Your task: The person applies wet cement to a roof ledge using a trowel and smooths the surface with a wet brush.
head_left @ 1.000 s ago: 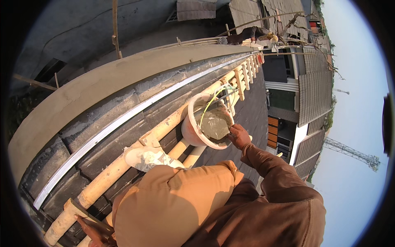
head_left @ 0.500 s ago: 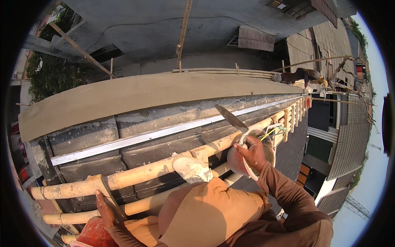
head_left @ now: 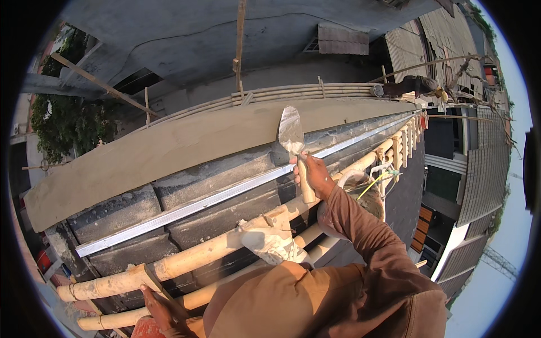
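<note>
Smooth and evenly coated already along the wall top (head_left: 186,141); rough and bare yet on the blocks (head_left: 214,177) below, so seemingly only part covered. Gripping a trowel (head_left: 291,132) in the right hand (head_left: 314,179), with fingers curled round the pale wooden handle; leaf-shaped, grey and streaked, up across the wall top's near edge. Resting the left hand (head_left: 160,307) against a wooden crosspiece (head_left: 151,276), impossible to tell whether pinching or spread.
</note>
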A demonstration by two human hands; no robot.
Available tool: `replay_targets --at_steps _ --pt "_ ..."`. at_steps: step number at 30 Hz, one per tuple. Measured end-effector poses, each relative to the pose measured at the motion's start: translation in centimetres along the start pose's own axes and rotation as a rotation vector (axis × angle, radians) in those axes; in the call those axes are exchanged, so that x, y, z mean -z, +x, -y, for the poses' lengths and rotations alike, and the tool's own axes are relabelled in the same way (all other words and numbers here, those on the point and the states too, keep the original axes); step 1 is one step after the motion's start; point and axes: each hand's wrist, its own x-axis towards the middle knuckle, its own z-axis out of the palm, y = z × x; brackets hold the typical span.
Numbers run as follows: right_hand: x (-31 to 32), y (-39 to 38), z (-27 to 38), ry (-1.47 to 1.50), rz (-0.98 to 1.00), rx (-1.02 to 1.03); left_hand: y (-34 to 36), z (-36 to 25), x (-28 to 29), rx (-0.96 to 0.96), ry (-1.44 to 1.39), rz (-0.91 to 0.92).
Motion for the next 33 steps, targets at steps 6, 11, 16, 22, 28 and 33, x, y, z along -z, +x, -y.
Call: replay_targets --at_steps 6,11,16,22,28,33 --pt "1.4 4.0 1.7 -0.011 -0.026 -0.047 -1.3 -3.2 -0.7 0.084 -0.024 0.07" --pt "-1.6 0.3 2.4 -0.234 0.274 -0.056 -1.5 -2.6 -0.5 0.074 -0.07 0.051" --pt "1.3 4.2 2.6 0.02 -0.008 -0.01 -1.5 -2.7 -0.2 0.123 -0.063 0.071" --pt "-2.4 3.1 1.5 -0.127 0.075 -0.04 -2.0 -4.6 -1.2 0.104 -0.041 0.088" --pt "-2.1 1.1 2.5 -0.239 0.11 0.165 -2.6 -3.5 -1.5 0.088 -0.173 0.046" --pt "9.1 8.6 2.2 -0.241 -0.118 -0.04 -2.6 -5.2 -1.7 0.116 -0.086 0.097"
